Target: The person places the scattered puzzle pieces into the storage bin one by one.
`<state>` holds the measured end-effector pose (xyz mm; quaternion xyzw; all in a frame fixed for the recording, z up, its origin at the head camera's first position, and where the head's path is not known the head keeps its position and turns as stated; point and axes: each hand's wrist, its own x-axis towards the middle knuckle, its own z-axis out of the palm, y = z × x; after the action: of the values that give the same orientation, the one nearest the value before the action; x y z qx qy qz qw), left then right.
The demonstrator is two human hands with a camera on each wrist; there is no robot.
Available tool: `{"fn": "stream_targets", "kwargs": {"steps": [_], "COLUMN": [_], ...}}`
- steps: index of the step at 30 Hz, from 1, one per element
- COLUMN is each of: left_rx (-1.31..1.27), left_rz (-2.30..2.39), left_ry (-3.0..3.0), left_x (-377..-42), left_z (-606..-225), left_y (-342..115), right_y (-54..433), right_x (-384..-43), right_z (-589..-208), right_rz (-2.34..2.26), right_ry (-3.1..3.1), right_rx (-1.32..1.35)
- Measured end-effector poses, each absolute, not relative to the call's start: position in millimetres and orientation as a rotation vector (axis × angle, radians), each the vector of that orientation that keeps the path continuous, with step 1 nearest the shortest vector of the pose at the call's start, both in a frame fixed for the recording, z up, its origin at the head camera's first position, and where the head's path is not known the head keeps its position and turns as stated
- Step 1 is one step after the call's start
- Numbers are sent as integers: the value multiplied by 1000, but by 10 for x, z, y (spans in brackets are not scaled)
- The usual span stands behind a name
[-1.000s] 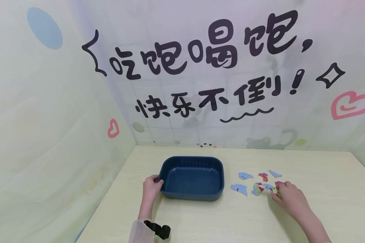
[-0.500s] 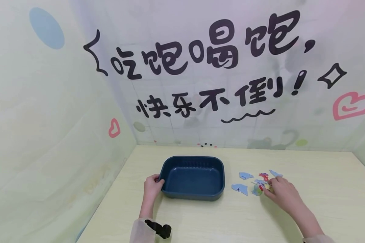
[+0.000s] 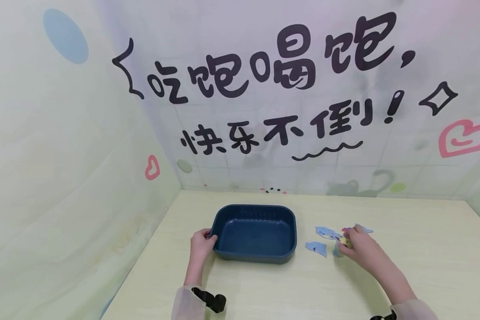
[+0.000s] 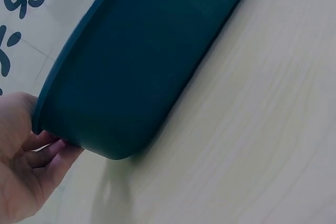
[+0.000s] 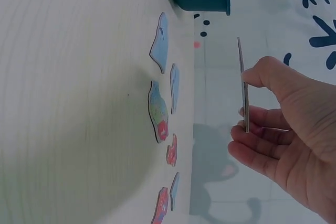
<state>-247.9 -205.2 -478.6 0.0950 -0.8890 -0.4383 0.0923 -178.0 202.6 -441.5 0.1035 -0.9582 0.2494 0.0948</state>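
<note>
"What has the right hand (image 3: 364,249) got hold of?"

"A thin, flat puzzle piece (image 5: 244,98). The grip is a pinch, narrowed to the piece's thickness: thumb on one face, fingertips on the other. It's raised clear of the desk (image 3: 260,289), and the right wrist view catches it edge-on."

"And the left hand (image 3: 202,245)?"

"On the dark blue rectangular tray (image 3: 256,235), at its left end. That grip is close too, the thumb over the rim and the fingers bent beneath it, against the outer wall."

"Where do the other pieces lie?"

"On the desk, to the right of the tray. Closest to it is a light blue piece (image 5: 159,45), with a second blue piece (image 5: 174,88) just beside that. Then a green-and-red piece (image 5: 158,111), a small red piece (image 5: 171,150), a narrow blue piece (image 5: 175,192) and a pinkish-red piece (image 5: 160,205) cut off by the frame edge."

"Can you make out the held one's picture?"

"Only partly; the hand covers much of it. Behind everything, the back wall (image 3: 224,31) carries big black lettering (image 3: 294,55)."
</note>
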Motion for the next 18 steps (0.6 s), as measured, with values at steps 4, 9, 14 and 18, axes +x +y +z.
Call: {"fn": "stream_targets", "kwargs": {"steps": [4,9,14,18], "left_rx": [288,301,304,314], "left_rz": [-1303,-1310,-1321,-1320], "left_ry": [-2636,-2637,-2640,-2637], "left_x": [-2474,-2467,-2460,-2461], "left_z": [-4789,-4778,-4772,-4775], "left_y": [-2050,-2047,-2049,-2042], "right_y": [1966,1899,1856,1832], "right_x": [-1807,-1863,-1894,-1904], "right_z": [-4422,-4463,-4488,-4479], "right_rz": [787,854,935,985], "right_ry": [-2809,-2752,-2758,-2753], "right_rx": [312,343,303,281]}}
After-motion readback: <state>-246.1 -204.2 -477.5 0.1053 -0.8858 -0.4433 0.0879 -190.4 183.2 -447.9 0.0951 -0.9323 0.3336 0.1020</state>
